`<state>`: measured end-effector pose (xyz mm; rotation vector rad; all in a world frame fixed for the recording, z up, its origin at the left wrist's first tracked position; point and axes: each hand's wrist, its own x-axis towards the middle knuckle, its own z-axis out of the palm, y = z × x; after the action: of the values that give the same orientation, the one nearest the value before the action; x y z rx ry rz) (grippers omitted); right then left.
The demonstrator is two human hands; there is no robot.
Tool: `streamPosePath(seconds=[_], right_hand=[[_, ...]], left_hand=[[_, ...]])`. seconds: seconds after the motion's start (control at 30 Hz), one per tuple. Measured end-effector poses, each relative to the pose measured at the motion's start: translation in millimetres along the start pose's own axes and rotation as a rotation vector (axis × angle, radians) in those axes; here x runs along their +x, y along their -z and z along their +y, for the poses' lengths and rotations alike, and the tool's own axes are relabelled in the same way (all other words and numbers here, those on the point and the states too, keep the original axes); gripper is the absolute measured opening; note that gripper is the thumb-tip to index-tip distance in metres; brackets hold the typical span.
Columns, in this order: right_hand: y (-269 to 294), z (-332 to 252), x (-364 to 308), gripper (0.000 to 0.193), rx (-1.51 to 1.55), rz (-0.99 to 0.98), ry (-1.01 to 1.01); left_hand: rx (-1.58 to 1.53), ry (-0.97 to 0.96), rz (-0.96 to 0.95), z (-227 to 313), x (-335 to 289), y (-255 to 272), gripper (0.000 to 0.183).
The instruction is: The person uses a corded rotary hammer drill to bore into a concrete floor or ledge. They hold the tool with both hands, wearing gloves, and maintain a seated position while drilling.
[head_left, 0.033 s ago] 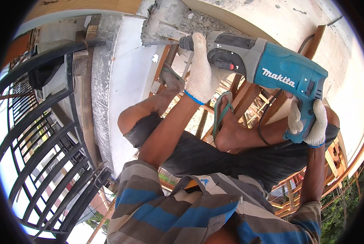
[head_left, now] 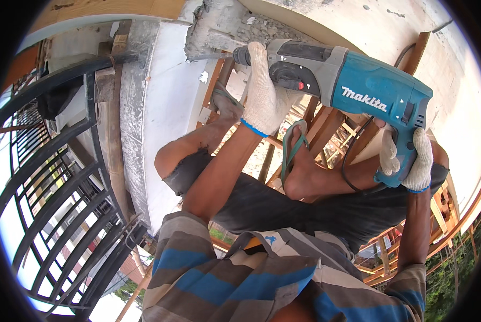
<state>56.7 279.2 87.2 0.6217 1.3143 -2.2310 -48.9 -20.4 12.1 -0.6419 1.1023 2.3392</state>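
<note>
1. Teal-and-grey rotary hammer drill (head_left: 353,86) is what I've got in hand, held roughly level up at the top of the view with its bit end pushed against a broken, rough chunk of concrete (head_left: 224,27) beside a white wall column (head_left: 165,118).
2. My left hand (head_left: 262,96), in a white knit glove, is wrapped closed around the front of the drill just behind the chuck. My right hand (head_left: 409,161), gloved too, is clamped on the rear pistol grip.
3. Handling guess: it looks heavy, rigid and nose-weighted, and it'll likely kick and buzz, so two hands is the way, front barrel plus rear handle. Knit gloves on smooth plastic could be a bit slippy.
4. Black power cord (head_left: 353,155) loops down from the handle across my legs, so I'd watch for snags.
5. Versus the other frame from the same instant: no difference that I can spot, same grip and same drill position.
</note>
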Motion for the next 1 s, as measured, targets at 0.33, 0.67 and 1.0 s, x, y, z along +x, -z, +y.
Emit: streamPosePath(seconds=[0.33,0.67,1.0], right_hand=[[-2.4,17.1,-5.1,0.067,0.162,0.068,-0.101],[-61.4,111.6,-40.3,0.066,0.145,-0.26,-0.287],[-44.9,103.1,-67.9,0.069,0.522,0.138,-0.192]], left_hand=[[0.023,-0.077,0.136,0.0,7.4,19.3,0.092],[0.058,-0.082,0.315,10.3,-8.1,63.9,0.08],[0.073,0.025,0.117,-22.9,-25.3,46.0,0.076]])
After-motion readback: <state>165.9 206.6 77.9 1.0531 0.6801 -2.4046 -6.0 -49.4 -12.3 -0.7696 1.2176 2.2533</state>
